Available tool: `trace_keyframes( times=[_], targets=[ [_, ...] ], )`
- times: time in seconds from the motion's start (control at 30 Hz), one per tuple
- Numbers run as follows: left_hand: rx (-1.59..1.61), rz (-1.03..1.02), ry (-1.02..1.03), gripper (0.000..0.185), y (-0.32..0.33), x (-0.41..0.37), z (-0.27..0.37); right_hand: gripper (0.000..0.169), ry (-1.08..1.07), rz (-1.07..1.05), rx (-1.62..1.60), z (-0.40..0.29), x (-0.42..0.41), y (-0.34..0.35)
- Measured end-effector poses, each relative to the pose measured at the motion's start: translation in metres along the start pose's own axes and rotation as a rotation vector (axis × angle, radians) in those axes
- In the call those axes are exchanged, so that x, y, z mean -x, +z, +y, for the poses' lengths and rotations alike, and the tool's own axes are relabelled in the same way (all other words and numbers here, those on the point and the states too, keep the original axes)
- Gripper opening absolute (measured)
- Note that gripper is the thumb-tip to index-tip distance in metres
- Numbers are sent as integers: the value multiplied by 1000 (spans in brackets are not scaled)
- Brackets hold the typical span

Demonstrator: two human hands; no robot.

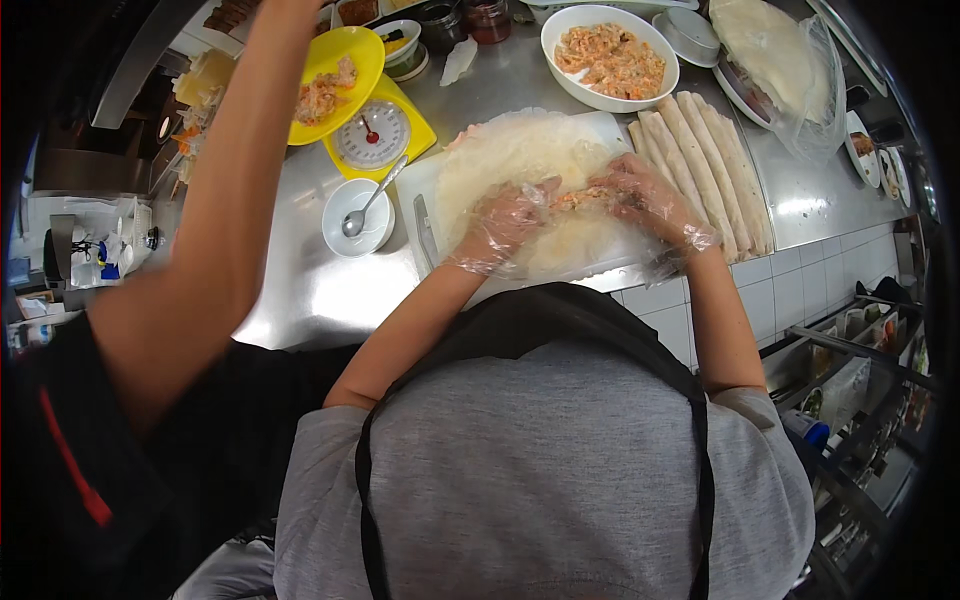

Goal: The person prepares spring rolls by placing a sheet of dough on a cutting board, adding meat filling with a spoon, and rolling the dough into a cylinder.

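Both of my hands wear clear plastic gloves. My left hand [504, 221] and my right hand [654, 196] grip opposite ends of a narrow strip of orange minced filling [579, 199]. Their fingertips hide parts of it. The strip lies along round, pale, thin wrapper sheets [487, 154], spread over a white cutting board [410, 184]. Just past my right hand, several long filled rolls [701, 150] lie side by side. Beyond the board stands a white bowl [551, 56] holding more of the same filling.
On the left are a yellow kitchen scale [414, 112] with a yellow plate [360, 45] of filling, and a small white bowl [337, 236] with a metal spoon [375, 196]. Another person's arm [225, 172] reaches across the left side. Stacked wrappers in plastic [772, 60] lie back right.
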State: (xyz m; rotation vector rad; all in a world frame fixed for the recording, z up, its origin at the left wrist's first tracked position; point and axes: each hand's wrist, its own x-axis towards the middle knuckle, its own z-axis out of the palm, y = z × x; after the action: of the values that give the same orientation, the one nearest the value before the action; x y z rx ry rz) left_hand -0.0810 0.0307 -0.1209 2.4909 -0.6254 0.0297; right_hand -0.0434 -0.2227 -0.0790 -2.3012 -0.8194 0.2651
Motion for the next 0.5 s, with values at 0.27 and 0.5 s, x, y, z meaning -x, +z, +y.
trace_keyframes(
  times=[0.27,0.5],
  targets=[
    [335,54,-22,57,-19,25,-17,46,34,-18,45,0,1,2],
    [564,91,-68,54,-27,35,-29,52,19,-48,76,-1,1,-1]
  ],
)
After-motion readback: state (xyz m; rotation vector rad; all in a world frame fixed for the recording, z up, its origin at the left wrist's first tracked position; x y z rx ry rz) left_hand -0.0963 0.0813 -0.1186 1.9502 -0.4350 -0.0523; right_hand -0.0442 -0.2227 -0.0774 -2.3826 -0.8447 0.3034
